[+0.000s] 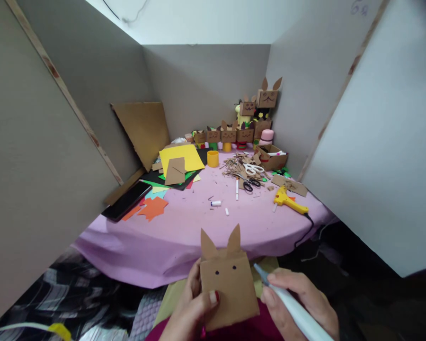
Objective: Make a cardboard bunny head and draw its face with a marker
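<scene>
A small cardboard box [234, 296] with two pointed cardboard ears and two dark dots for eyes is held over my lap, in front of the table's near edge. My left hand [195, 303] grips it from the left side, thumb pressed on the front face. In my right hand [298, 298] is a white marker [296, 310], its bluish-grey tip pointing up and left, just right of the box and apart from it. A marker cap [216, 203] and a small white piece [226, 211] lie on the table beyond the box.
On the pink-covered table [199, 232] are a yellow glue gun [291, 200], black-handled scissors [249, 183], white scissors [253, 168], a phone [128, 201], coloured paper [182, 157] and cardboard scraps. Several box-headed figures [229, 135] stand at the back. Grey partitions [206, 80] enclose the table.
</scene>
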Available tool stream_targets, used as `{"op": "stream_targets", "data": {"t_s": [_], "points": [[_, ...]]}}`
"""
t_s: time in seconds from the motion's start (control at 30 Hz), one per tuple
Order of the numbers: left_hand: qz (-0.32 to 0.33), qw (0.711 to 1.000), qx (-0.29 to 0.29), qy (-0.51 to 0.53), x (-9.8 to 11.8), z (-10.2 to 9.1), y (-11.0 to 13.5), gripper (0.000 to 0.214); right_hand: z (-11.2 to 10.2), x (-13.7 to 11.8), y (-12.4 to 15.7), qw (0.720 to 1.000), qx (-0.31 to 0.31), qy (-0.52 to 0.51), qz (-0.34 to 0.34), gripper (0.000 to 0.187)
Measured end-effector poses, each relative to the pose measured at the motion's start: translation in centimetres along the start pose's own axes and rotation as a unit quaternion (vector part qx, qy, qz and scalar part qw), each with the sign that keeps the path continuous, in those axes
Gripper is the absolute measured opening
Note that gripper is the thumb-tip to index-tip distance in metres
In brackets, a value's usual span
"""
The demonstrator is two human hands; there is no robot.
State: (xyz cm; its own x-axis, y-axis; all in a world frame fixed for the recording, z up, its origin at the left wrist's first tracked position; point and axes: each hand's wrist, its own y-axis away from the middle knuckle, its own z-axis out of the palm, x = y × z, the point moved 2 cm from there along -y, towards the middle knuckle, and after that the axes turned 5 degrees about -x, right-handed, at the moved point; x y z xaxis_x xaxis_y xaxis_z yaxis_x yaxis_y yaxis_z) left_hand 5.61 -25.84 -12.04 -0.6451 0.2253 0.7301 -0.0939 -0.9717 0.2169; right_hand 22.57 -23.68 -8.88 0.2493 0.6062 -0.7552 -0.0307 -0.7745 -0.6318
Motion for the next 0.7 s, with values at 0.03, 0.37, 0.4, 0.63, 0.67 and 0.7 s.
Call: {"op": "stream_targets", "data": {"t_s": [0.03, 0.37, 0.4, 0.63, 0.67, 0.7], "points": [[0.009, 1.000, 0.005, 0.002, 0.2, 0.0, -0.1, 0.089, 0.1, 0.4, 0.0, 0.999, -0.011, -0.034, 0.029, 0.008], [0.117, 0.991, -0.011, -0.072, 3.9, 1.1, -1.8, 0.073, 2.7, 3.3, -1.5, 0.960, -0.094, -0.199, 0.173, 0.036], [0.122, 0.989, -0.019, -0.076, 4.1, 1.1, -2.0, 0.072, 3.2, 3.2, -1.7, 0.953, -0.103, -0.223, 0.179, 0.044], [0.147, 0.979, -0.070, -0.125, 6.0, 1.7, -4.5, 0.063, 4.7, 3.6, -4.5, 0.931, -0.118, -0.284, 0.197, 0.042], [0.156, 0.976, -0.074, -0.133, 6.4, 1.9, -4.8, 0.061, 4.8, 3.9, -5.0, 0.929, -0.113, -0.288, 0.202, 0.040], [0.166, 0.973, -0.075, -0.140, 6.8, 2.1, -5.1, 0.059, 4.9, 4.1, -5.4, 0.928, -0.110, -0.292, 0.205, 0.038]]}}
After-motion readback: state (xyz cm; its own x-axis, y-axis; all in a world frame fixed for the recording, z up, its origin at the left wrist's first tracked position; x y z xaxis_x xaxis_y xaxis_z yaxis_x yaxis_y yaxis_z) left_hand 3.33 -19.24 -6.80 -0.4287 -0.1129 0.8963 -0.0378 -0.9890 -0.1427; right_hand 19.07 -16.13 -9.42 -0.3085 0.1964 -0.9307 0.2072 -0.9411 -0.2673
